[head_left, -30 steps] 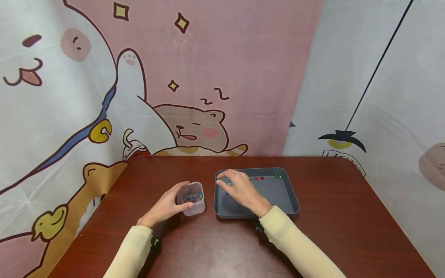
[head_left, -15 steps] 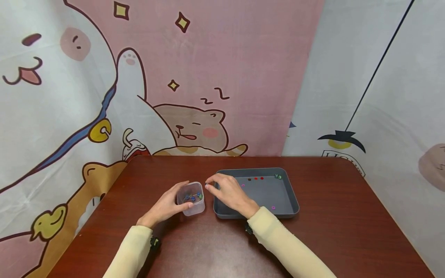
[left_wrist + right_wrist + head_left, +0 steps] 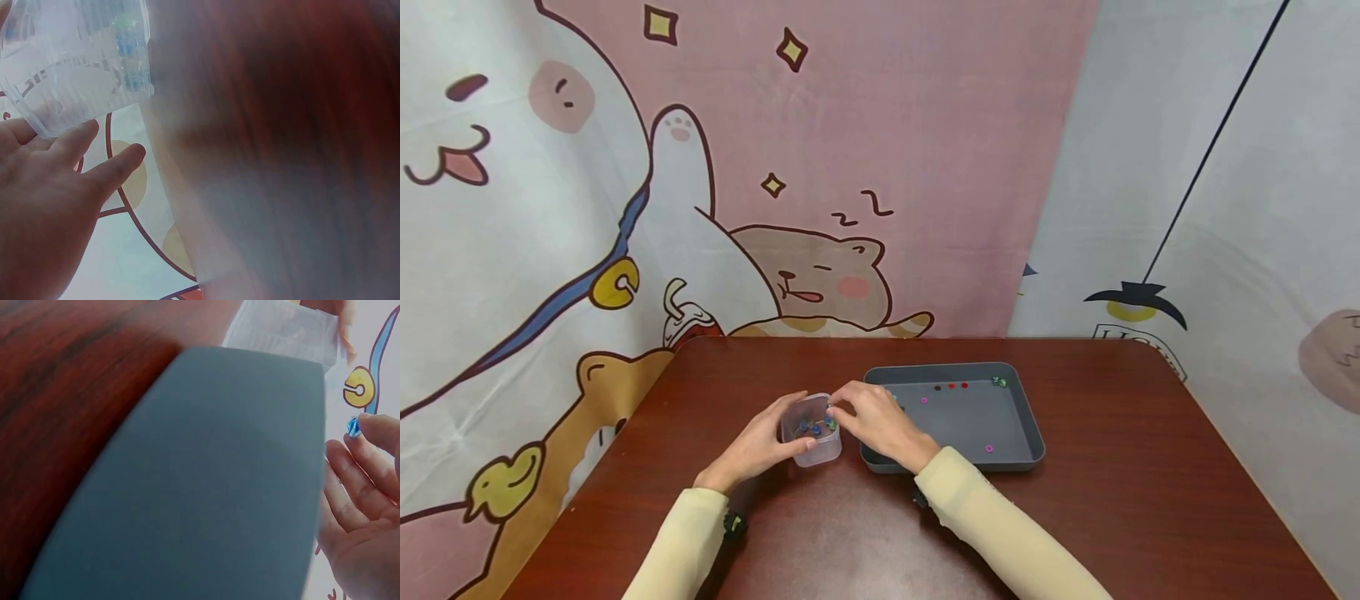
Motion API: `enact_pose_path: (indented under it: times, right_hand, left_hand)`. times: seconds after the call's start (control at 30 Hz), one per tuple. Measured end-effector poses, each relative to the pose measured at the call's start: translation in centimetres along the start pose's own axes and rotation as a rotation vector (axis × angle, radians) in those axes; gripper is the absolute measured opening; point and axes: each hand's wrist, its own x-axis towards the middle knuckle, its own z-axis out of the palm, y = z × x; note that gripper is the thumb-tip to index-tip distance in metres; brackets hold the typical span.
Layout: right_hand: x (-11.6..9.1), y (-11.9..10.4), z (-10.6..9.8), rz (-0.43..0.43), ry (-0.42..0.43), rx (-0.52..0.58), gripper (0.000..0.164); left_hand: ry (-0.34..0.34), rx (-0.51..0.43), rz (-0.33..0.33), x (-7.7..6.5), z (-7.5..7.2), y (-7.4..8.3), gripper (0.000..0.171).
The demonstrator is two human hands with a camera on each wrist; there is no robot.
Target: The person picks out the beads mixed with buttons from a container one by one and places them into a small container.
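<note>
Brown table point(image 3: 1120, 467), cloth point(image 3: 940, 208) at far edge, room right, your left hand point(image 3: 760, 440) gripping tub point(image 3: 822, 453), right hand point(image 3: 882, 423) pinching likely bead point(image 3: 354, 427)

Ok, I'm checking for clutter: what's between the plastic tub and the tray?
In the head view: a narrow strip of table, with the right hand extended over it.

The box point(image 3: 822, 452) is clear plastic, the tray point(image 3: 977, 421) smooth and matt, the table point(image 3: 835, 533) glossy wood.

The backdrop point(image 3: 962, 167) bears two Zs point(image 3: 877, 202) and cut-off lettering point(image 3: 1133, 335) beginning "LI".
</note>
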Motion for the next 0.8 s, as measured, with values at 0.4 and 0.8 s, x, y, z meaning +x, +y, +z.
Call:
enact_pose_path:
  times: [0.4,0.8]
  right_hand:
    - [0.51,0.11,0.62,-0.024,-0.002,-0.030,0.017]
    - [0.48,0.27,0.71,-0.042,-0.009,-0.060,0.017]
  left_hand:
    - [-0.002,0.002,-0.001,0.02,0.02,0.11,0.090]
    - [-0.004,0.004,0.002,0.03,-0.03,0.10,0.090]
